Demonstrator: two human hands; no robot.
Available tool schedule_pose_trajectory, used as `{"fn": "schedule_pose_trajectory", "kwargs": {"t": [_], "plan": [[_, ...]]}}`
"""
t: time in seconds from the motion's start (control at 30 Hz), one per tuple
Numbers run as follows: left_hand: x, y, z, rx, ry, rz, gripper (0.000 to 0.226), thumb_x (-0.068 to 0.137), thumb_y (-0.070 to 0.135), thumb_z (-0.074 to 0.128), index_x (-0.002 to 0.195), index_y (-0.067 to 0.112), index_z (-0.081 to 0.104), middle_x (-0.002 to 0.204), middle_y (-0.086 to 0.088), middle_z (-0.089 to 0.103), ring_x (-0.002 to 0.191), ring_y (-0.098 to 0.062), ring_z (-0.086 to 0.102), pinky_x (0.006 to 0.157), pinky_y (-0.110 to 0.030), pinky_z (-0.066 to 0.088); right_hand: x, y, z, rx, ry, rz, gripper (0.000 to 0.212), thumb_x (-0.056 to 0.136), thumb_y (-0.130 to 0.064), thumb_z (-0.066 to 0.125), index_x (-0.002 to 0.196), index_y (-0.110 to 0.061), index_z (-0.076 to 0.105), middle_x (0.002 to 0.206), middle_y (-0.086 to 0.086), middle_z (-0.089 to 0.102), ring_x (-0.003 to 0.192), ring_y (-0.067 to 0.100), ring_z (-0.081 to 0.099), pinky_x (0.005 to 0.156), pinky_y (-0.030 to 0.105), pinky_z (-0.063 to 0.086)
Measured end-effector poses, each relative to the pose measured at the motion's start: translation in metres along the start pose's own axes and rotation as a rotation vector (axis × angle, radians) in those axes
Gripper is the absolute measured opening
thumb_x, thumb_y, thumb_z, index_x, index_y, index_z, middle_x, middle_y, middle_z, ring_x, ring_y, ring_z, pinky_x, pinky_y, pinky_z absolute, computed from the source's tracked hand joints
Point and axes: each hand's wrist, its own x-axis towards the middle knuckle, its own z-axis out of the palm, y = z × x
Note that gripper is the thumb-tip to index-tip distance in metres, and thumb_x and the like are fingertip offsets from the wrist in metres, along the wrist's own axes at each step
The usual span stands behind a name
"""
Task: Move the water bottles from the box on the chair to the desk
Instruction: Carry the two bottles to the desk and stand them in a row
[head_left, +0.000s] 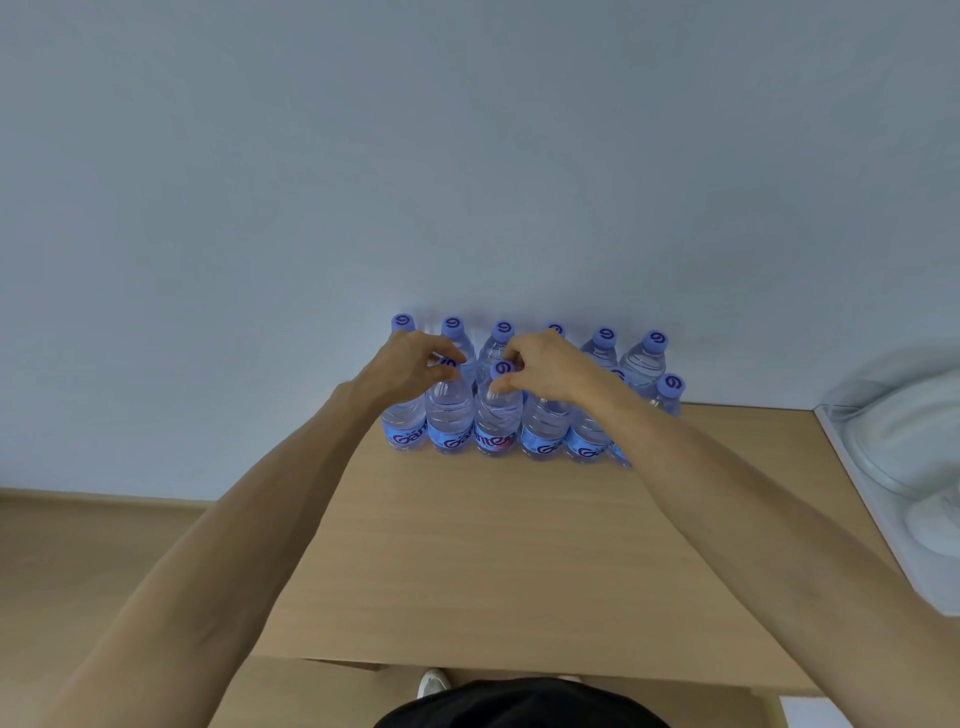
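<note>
Several clear water bottles with purple caps and blue labels stand upright in two rows at the back of the wooden desk (493, 561), against the wall. My left hand (415, 364) pinches the cap of a front-row bottle (449, 410). Beside it, my right hand (545, 364) pinches the neck of the adjacent front-row bottle (497, 415), whose cap shows between my fingers. Both bottles stand on the desk. The box and the chair are out of view.
A plain grey-blue wall (467, 156) rises right behind the bottles. A white surface with a clear plastic item (904, 457) borders the desk on the right. Wooden floor (78, 561) lies to the left. A white shoe (432, 682) shows below the desk's front edge.
</note>
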Motion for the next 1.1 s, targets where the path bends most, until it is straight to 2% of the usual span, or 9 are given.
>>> {"fn": "schedule_pose_trajectory", "kwargs": {"t": [0.13, 0.3, 0.37, 0.43, 0.5, 0.63, 0.8, 1.0, 1.1], "plan": [[0.000, 0.000, 0.000, 0.001, -0.001, -0.005, 0.022, 0.088, 0.024, 0.070, 0.110, 0.022, 0.072, 0.104, 0.001, 0.073, 0.097, -0.010, 0.065, 0.079, -0.018, 0.039, 0.000, 0.000, 0.001, 0.000, -0.005, -0.025, 0.032, 0.084, -0.037, 0.072, 0.101, -0.010, 0.066, 0.088, 0.008, 0.065, 0.080, 0.026, 0.059, 0.065, 0.036, 0.046], [0.001, 0.002, -0.001, 0.007, -0.008, -0.012, 0.023, 0.089, 0.024, 0.069, 0.111, 0.022, 0.072, 0.105, -0.001, 0.073, 0.099, -0.013, 0.065, 0.079, -0.019, 0.040, -0.002, 0.003, -0.004, 0.043, -0.073, -0.060, 0.038, 0.088, -0.032, 0.068, 0.123, -0.019, 0.063, 0.113, 0.009, 0.065, 0.101, 0.026, 0.060, 0.089, 0.044, 0.050], [0.001, 0.001, 0.000, 0.006, -0.008, -0.014, 0.023, 0.088, 0.025, 0.069, 0.111, 0.023, 0.072, 0.105, 0.000, 0.073, 0.098, -0.012, 0.065, 0.079, -0.018, 0.040, -0.002, 0.002, 0.000, 0.045, -0.041, -0.042, 0.041, 0.082, -0.040, 0.071, 0.113, -0.013, 0.066, 0.099, 0.009, 0.067, 0.089, 0.024, 0.061, 0.080, 0.041, 0.052], [0.000, 0.001, -0.001, -0.002, -0.007, -0.014, 0.022, 0.088, 0.025, 0.069, 0.110, 0.023, 0.072, 0.104, 0.001, 0.073, 0.096, -0.010, 0.065, 0.076, -0.015, 0.039, -0.003, -0.001, 0.005, 0.054, 0.023, -0.005, 0.043, 0.077, -0.044, 0.075, 0.091, -0.004, 0.065, 0.075, 0.008, 0.060, 0.067, 0.021, 0.054, 0.062, 0.036, 0.045], [0.000, 0.001, -0.001, -0.002, -0.011, -0.016, 0.022, 0.088, 0.025, 0.069, 0.110, 0.023, 0.072, 0.105, 0.002, 0.073, 0.094, -0.008, 0.064, 0.074, -0.013, 0.037, -0.001, -0.003, 0.007, 0.040, 0.057, 0.000, 0.041, 0.079, -0.040, 0.075, 0.081, -0.001, 0.062, 0.067, 0.005, 0.054, 0.060, 0.019, 0.048, 0.055, 0.034, 0.038], [0.001, 0.001, -0.001, -0.003, -0.012, -0.019, 0.022, 0.088, 0.025, 0.069, 0.110, 0.024, 0.072, 0.104, 0.003, 0.073, 0.096, -0.008, 0.065, 0.071, -0.010, 0.037, 0.000, 0.000, 0.003, 0.048, 0.023, -0.052, 0.027, 0.084, -0.032, 0.073, 0.098, -0.010, 0.067, 0.084, 0.006, 0.062, 0.075, 0.023, 0.058, 0.061, 0.033, 0.043], [0.001, 0.002, -0.002, -0.005, -0.009, -0.016, 0.021, 0.088, 0.026, 0.069, 0.109, 0.024, 0.072, 0.102, 0.003, 0.073, 0.093, -0.007, 0.064, 0.068, -0.007, 0.035, 0.002, 0.004, 0.004, 0.049, -0.001, -0.073, 0.030, 0.085, -0.026, 0.071, 0.110, -0.010, 0.067, 0.100, 0.012, 0.067, 0.089, 0.027, 0.062, 0.081, 0.045, 0.053], [0.000, 0.003, -0.002, 0.000, -0.002, -0.014, 0.021, 0.088, 0.026, 0.069, 0.109, 0.025, 0.072, 0.102, 0.003, 0.073, 0.089, -0.003, 0.061, 0.068, -0.006, 0.035, 0.001, 0.006, 0.001, 0.072, -0.015, -0.069, 0.036, 0.084, -0.029, 0.072, 0.117, -0.017, 0.067, 0.106, 0.009, 0.068, 0.094, 0.024, 0.062, 0.086, 0.044, 0.053], [0.000, 0.004, -0.003, 0.011, -0.014, -0.017, 0.021, 0.089, 0.025, 0.068, 0.110, 0.024, 0.072, 0.104, 0.002, 0.072, 0.095, -0.008, 0.064, 0.076, -0.014, 0.042, 0.000, 0.007, 0.000, 0.066, -0.033, -0.068, 0.040, 0.084, -0.033, 0.072, 0.119, -0.017, 0.065, 0.109, 0.009, 0.067, 0.096, 0.024, 0.062, 0.087, 0.044, 0.052]]}}
